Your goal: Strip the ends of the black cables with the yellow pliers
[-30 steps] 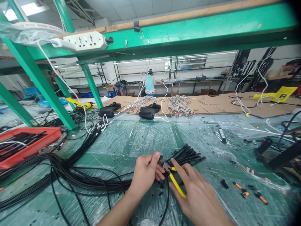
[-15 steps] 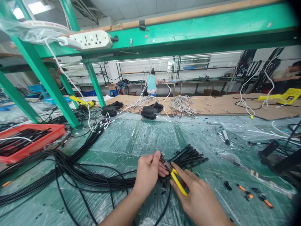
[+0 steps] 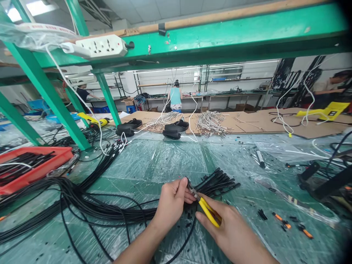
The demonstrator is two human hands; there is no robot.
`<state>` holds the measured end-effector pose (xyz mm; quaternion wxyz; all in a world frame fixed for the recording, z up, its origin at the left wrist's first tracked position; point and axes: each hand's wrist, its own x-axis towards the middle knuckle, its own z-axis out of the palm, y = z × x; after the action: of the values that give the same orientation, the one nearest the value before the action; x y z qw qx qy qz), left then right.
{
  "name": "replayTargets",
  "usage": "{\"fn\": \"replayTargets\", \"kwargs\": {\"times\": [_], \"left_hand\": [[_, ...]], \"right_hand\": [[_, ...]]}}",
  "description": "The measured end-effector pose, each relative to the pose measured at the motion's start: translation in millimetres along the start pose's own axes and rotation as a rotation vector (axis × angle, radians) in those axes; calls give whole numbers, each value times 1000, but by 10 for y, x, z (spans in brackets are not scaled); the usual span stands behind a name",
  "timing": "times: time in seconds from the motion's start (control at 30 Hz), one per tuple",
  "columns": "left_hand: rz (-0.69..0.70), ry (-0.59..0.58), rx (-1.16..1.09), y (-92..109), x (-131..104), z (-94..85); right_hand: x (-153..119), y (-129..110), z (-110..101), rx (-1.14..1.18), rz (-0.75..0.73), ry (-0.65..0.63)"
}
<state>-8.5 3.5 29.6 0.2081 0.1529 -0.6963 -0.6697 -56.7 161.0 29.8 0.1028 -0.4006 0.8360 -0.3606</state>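
My right hand (image 3: 229, 223) is wrapped round the yellow handles of a pair of pliers (image 3: 209, 212). The metal jaws point up and left, at the fingertips of my left hand (image 3: 173, 198). That hand is pinched round the end of a black cable (image 3: 188, 234), whose tip is mostly hidden by the fingers. Behind both hands the cut ends of a black cable bundle (image 3: 220, 181) fan out on the plastic-covered green table (image 3: 176, 157). The rest of the bundle (image 3: 90, 207) runs to the left.
A red tray (image 3: 62, 152) of dark parts stands at the left. Black sandals (image 3: 176, 128) and pale wires (image 3: 210, 123) lie farther back. Green frame bars (image 3: 209, 46) cross above. Orange-black pieces (image 3: 282, 220) and a black stand (image 3: 324, 183) are at the right. People sit in the background.
The plier handles stand slightly farther apart, and my right thumb has shifted slightly left and down. The surroundings have moved a little left in the view.
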Motion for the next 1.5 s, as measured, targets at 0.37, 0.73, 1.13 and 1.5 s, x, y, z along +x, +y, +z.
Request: {"fn": "replayTargets", "kwargs": {"times": [0.37,0.73,1.13,1.5], "left_hand": [[51,-65,47,27,7,-47],[68,-63,83,32,-6,-37],[17,-31,18,79,12,-39],[4,-41,14,68,-1,-38]], "right_hand": [[-8,50,104,-184,25,158],[12,-61,-64,282,-12,-66],[29,-85,-52,529,142,-281],[-13,165,105,-484,-111,276]]}}
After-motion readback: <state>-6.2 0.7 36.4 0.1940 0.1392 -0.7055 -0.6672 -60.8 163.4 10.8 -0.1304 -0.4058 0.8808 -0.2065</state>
